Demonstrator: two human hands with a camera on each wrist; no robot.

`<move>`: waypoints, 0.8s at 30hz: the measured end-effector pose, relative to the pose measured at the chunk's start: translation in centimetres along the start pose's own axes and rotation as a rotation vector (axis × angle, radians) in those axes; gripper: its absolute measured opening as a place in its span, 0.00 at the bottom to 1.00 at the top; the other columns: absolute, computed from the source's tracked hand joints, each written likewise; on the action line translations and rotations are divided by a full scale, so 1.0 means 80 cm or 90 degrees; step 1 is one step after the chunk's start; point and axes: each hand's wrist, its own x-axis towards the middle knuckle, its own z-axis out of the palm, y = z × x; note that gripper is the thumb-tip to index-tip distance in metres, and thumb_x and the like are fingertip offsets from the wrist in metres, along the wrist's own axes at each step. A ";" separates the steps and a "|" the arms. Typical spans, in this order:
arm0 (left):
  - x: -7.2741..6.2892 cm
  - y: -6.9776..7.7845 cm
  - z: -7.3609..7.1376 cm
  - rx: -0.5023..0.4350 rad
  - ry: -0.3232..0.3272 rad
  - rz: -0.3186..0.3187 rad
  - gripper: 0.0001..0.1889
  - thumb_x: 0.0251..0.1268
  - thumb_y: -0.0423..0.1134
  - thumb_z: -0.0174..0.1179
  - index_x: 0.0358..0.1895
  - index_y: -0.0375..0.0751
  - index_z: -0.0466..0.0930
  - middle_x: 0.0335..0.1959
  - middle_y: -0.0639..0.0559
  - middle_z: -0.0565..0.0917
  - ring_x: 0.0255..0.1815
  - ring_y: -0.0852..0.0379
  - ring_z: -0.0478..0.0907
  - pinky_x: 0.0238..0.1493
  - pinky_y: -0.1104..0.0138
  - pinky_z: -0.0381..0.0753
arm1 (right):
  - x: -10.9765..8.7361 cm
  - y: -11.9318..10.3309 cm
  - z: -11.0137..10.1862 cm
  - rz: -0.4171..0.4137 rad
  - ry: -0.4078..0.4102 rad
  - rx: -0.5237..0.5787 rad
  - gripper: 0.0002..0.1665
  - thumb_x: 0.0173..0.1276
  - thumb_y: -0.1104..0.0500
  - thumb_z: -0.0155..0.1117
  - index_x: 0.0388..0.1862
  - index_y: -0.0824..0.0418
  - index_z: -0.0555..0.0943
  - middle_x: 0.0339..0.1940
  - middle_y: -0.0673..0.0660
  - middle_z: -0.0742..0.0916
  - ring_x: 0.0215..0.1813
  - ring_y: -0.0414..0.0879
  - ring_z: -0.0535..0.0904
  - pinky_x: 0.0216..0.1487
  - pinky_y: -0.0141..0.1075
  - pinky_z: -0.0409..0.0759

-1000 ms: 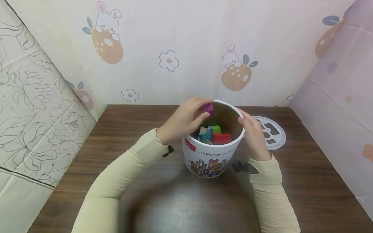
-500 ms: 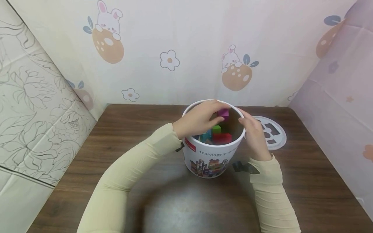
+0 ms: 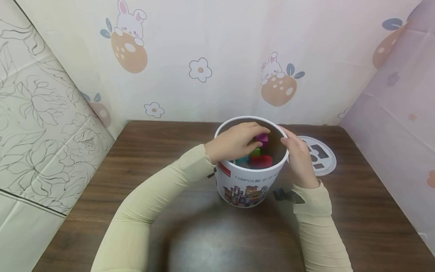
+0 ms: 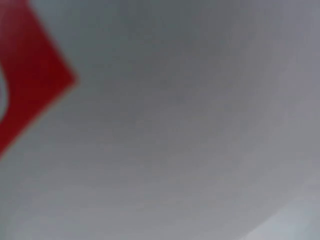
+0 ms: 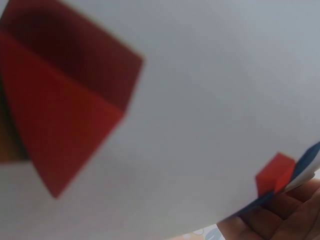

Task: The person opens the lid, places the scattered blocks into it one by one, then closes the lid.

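Note:
A white printed bucket (image 3: pixel 249 176) stands upright on the table. My left hand (image 3: pixel 232 142) reaches over its near-left rim and pinches a purple block (image 3: pixel 262 139) inside the mouth. Below that block lie a red block (image 3: pixel 261 161), a green block (image 3: pixel 255 152) and a teal block (image 3: pixel 242 161), partly covered by the hand. My right hand (image 3: pixel 300 158) grips the right side of the rim, thumb at the edge. Only the bucket's blurred wall (image 4: pixel 170 130) fills the left wrist view. The right wrist view has the printed wall (image 5: pixel 190 115) up close, with fingers (image 5: pixel 285 217) at its edge.
A white lid (image 3: pixel 326 160) with cut-out shapes lies on the brown wooden table (image 3: pixel 153 151), right of the bucket and partly behind my right hand. Patterned cloth walls (image 3: pixel 231 94) enclose the table at the back and both sides.
My left hand has moved right and lower into the bucket, carrying the purple block from the left rim to over the other blocks. My right hand keeps its grip on the rim.

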 end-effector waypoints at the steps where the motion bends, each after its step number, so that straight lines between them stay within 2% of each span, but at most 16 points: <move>1: 0.000 0.000 0.000 -0.001 0.007 -0.002 0.25 0.69 0.40 0.60 0.68 0.43 0.70 0.61 0.52 0.78 0.62 0.60 0.74 0.69 0.69 0.70 | 0.000 0.000 0.000 0.001 0.001 0.002 0.26 0.79 0.53 0.38 0.71 0.56 0.70 0.70 0.57 0.76 0.69 0.47 0.72 0.68 0.44 0.73; 5: -0.002 0.002 -0.003 -0.007 0.039 -0.012 0.27 0.69 0.43 0.60 0.70 0.47 0.68 0.66 0.53 0.74 0.66 0.60 0.71 0.70 0.69 0.69 | 0.000 0.001 0.001 0.001 0.003 0.009 0.26 0.79 0.53 0.38 0.71 0.55 0.71 0.69 0.57 0.76 0.67 0.44 0.72 0.68 0.44 0.73; 8: -0.004 0.002 -0.004 -0.008 0.056 -0.013 0.26 0.69 0.44 0.60 0.69 0.47 0.69 0.66 0.54 0.75 0.66 0.60 0.72 0.70 0.69 0.69 | 0.000 0.001 0.001 0.001 0.005 0.008 0.26 0.79 0.52 0.38 0.71 0.54 0.71 0.69 0.57 0.77 0.66 0.42 0.72 0.66 0.42 0.74; 11: -0.006 0.003 -0.003 -0.011 0.085 -0.008 0.24 0.70 0.45 0.58 0.67 0.46 0.71 0.64 0.54 0.77 0.65 0.60 0.73 0.69 0.70 0.70 | 0.000 0.001 0.001 0.003 0.005 0.009 0.26 0.80 0.52 0.38 0.71 0.54 0.71 0.70 0.57 0.76 0.67 0.43 0.72 0.68 0.46 0.73; 16: -0.014 0.003 -0.003 -0.054 0.175 -0.018 0.20 0.71 0.43 0.57 0.63 0.44 0.76 0.59 0.53 0.81 0.61 0.60 0.76 0.65 0.72 0.72 | 0.001 0.002 0.003 0.021 0.000 0.026 0.27 0.79 0.51 0.38 0.72 0.54 0.70 0.71 0.57 0.75 0.69 0.46 0.70 0.70 0.56 0.68; 20: -0.026 -0.002 -0.003 -0.104 0.259 -0.030 0.18 0.71 0.41 0.57 0.61 0.41 0.78 0.59 0.50 0.81 0.61 0.59 0.76 0.66 0.71 0.73 | 0.001 0.002 0.003 0.024 0.003 0.028 0.27 0.79 0.51 0.38 0.72 0.54 0.70 0.71 0.56 0.75 0.68 0.46 0.70 0.70 0.56 0.69; 24: -0.044 -0.016 0.000 -0.151 0.327 -0.071 0.18 0.70 0.39 0.58 0.60 0.40 0.77 0.60 0.49 0.80 0.63 0.57 0.74 0.67 0.67 0.72 | 0.001 0.002 0.002 0.018 0.003 0.021 0.27 0.79 0.52 0.38 0.72 0.54 0.70 0.70 0.56 0.75 0.68 0.46 0.70 0.69 0.55 0.69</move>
